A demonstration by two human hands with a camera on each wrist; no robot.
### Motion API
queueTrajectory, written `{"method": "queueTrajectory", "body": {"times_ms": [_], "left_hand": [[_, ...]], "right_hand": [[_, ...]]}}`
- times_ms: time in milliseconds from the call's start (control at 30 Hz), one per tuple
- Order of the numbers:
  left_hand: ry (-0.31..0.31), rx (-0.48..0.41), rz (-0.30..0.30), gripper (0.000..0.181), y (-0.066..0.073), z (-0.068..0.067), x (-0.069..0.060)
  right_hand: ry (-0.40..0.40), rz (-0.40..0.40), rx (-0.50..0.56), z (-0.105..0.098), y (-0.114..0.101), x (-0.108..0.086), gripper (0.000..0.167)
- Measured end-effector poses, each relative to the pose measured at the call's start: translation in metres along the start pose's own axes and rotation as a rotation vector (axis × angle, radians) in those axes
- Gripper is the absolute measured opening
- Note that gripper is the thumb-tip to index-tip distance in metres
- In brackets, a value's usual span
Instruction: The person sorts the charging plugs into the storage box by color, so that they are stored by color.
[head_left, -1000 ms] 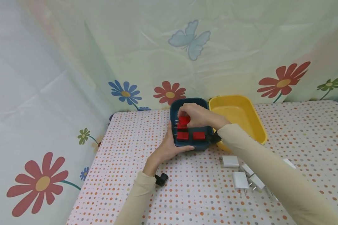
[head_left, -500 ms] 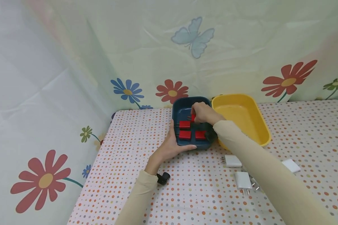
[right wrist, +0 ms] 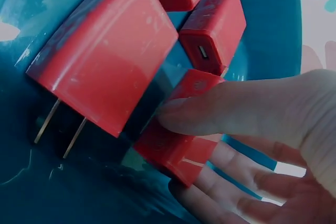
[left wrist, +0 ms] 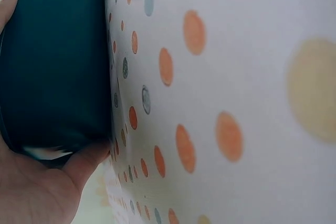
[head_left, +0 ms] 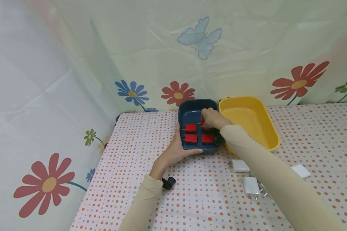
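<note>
Dotted tablecloth (head_left: 202, 205); only the right-wrist view shows fingers (right wrist: 210, 109) pinching a red charger (right wrist: 170, 151).

A draped table corner, home or studio unclear: a creased flower-and-butterfly backdrop (head_left: 150, 48) fills the upper frame, a polka-dot tablecloth (head_left: 202, 192) the lower centre.

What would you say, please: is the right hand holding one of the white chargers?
No, the right hand pinches a red charger in the right wrist view.
</note>
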State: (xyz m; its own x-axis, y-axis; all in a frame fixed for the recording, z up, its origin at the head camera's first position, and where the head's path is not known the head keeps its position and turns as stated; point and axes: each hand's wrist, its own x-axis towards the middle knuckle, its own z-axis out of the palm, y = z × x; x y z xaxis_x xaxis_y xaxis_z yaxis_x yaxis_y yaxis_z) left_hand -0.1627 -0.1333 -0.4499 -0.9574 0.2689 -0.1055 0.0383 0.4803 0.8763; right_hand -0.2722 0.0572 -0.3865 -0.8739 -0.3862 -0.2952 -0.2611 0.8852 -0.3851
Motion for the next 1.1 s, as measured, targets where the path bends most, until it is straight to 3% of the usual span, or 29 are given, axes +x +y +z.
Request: {"method": "queueTrajectory", "body": {"times_ms": [267,767,1100], "left_hand": [[-0.002,-0.011,0.014,0.134,-0.0036,0.0006,0.0007],[0.005,-0.019,0.044,0.133,-0.0037,-0.0002,0.0019],[-0.001,-0.003,0.027,0.135,-0.0027,-0.0012,0.0012]], "right_hand": [[-0.056,0.031,-0.011,0.0075,0.0026,0.0053,0.026],[-0.062,0.006,0.004,0.0069,0.0043,0.0042,0.027],[-0.078,-0.009,-0.054,0.0079,0.0032,0.0026,0.030]]}}
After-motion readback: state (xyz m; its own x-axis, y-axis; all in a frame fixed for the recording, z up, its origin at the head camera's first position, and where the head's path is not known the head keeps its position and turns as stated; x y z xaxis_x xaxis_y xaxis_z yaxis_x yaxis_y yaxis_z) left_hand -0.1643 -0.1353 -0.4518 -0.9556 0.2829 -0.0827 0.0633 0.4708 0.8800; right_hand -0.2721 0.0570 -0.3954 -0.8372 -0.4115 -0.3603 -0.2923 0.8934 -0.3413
